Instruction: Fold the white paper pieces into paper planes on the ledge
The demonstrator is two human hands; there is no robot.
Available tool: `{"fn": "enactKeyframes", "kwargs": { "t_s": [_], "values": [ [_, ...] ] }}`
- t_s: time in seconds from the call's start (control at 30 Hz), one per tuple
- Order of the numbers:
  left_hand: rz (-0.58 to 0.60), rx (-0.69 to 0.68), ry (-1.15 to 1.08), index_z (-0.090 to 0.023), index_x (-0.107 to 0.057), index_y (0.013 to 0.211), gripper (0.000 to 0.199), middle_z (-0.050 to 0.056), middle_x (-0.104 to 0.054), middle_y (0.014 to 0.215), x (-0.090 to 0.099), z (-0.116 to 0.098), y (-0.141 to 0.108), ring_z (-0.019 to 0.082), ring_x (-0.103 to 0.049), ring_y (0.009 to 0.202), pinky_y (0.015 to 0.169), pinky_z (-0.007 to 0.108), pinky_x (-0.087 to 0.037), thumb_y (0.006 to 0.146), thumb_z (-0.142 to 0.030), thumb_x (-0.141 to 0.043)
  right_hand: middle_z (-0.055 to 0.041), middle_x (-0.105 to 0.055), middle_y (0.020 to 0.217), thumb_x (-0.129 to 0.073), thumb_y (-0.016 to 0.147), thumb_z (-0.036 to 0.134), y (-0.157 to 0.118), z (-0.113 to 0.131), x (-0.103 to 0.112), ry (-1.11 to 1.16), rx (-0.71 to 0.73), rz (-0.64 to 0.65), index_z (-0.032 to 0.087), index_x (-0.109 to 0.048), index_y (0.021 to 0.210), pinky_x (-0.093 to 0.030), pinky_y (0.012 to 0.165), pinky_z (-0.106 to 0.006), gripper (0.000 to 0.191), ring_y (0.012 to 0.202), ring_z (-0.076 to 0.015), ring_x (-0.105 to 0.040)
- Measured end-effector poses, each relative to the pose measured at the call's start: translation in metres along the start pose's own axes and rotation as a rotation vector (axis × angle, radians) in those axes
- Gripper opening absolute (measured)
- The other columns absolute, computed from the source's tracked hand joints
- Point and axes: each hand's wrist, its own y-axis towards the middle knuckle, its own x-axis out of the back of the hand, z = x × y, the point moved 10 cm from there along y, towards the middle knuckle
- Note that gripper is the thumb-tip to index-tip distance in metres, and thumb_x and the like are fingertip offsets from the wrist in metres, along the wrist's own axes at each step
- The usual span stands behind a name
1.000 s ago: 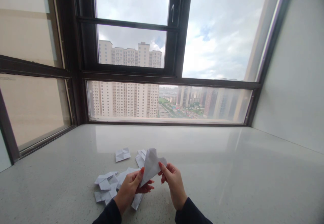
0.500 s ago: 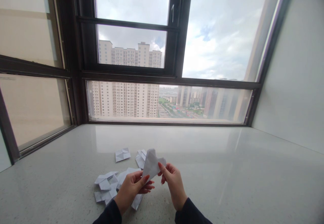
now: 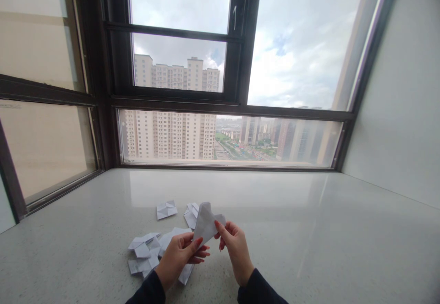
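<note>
Between my two hands, raised above the white sill, is a folded white paper piece [image 3: 206, 224] shaped somewhat like a heart, with a notch in its upper edge. My left hand [image 3: 178, 251] pinches its lower left corner, thumb on the near face. On the right side, my right hand [image 3: 234, 244] grips the rounded lobe between thumb and fingers. Behind and below my left hand lies a pile of folded white papers [image 3: 146, 251], partly covered by that hand. One folded paper [image 3: 185, 274] shows beneath my left wrist.
A square folded paper [image 3: 167, 209] lies apart at the back, and another folded paper [image 3: 191, 214] sits just behind the held piece. The speckled white sill [image 3: 309, 230] runs back to a dark window frame [image 3: 227, 167]. A white wall [image 3: 398, 111] stands at the right.
</note>
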Motion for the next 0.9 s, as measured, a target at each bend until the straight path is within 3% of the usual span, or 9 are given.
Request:
{"fn": "enactKeyframes", "kwargs": {
  "t_s": [0.27,0.37,0.47,0.53,0.7,0.9],
  "values": [
    [0.005,-0.006,0.013,-0.011,-0.062,0.088,0.048,0.011,-0.069,0.074,0.001,0.002,0.002,0.021,-0.065,0.067,0.060,0.028,-0.050,0.061,-0.050,-0.061,0.0027,-0.053,0.044,-0.062,0.060,0.049,0.000,-0.002,-0.001,0.009,-0.014,0.014,0.015,-0.049,0.054,-0.030,0.031,-0.018,0.036,0.031,-0.0055,-0.039],
    [-0.002,-0.011,0.007,-0.010,-0.061,0.088,0.047,0.011,-0.069,0.073,0.002,0.003,0.002,0.020,-0.065,0.066,0.058,0.027,-0.050,0.061,-0.049,-0.062,0.0044,-0.053,0.045,-0.063,0.060,0.047,0.000,-0.004,0.001,0.045,-0.022,-0.010,0.015,-0.050,0.067,-0.030,0.031,-0.017,0.036,0.031,-0.0053,-0.038],
    [-0.005,-0.010,-0.001,-0.010,-0.061,0.089,0.047,0.011,-0.069,0.073,0.002,0.002,0.002,0.020,-0.065,0.067,0.057,0.026,-0.049,0.061,-0.048,-0.062,0.0069,-0.053,0.046,-0.066,0.058,0.046,0.001,-0.007,0.005,0.099,-0.039,-0.052,0.016,-0.046,0.087,-0.030,0.030,-0.017,0.046,0.031,-0.0056,-0.037],
    [-0.008,-0.005,-0.009,-0.010,-0.061,0.088,0.047,0.012,-0.069,0.075,0.003,0.002,0.002,0.021,-0.065,0.069,0.058,0.026,-0.049,0.061,-0.048,-0.062,0.0068,-0.053,0.046,-0.065,0.058,0.047,0.001,-0.009,0.001,0.124,-0.071,-0.026,0.016,-0.046,0.090,-0.031,0.030,-0.017,0.049,0.030,-0.0055,-0.038],
    [-0.003,0.000,-0.039,-0.010,-0.061,0.087,0.045,0.012,-0.068,0.078,0.003,0.001,0.002,0.021,-0.065,0.070,0.059,0.027,-0.048,0.062,-0.046,-0.063,0.0023,-0.053,0.047,-0.062,0.059,0.050,-0.001,-0.015,-0.019,0.118,-0.130,0.134,0.012,-0.054,0.060,-0.032,0.033,-0.018,0.039,0.032,-0.0047,-0.040],
    [0.058,0.013,-0.031,-0.010,-0.061,0.083,0.040,0.009,-0.068,0.072,-0.004,0.005,0.003,0.018,-0.063,0.067,0.061,0.026,-0.047,0.062,-0.044,-0.063,0.0029,-0.051,0.040,-0.065,0.055,0.049,-0.001,-0.014,-0.019,0.074,-0.116,0.137,0.013,-0.053,0.050,-0.030,0.030,-0.018,0.039,0.030,-0.0052,-0.040]
  ]
}}
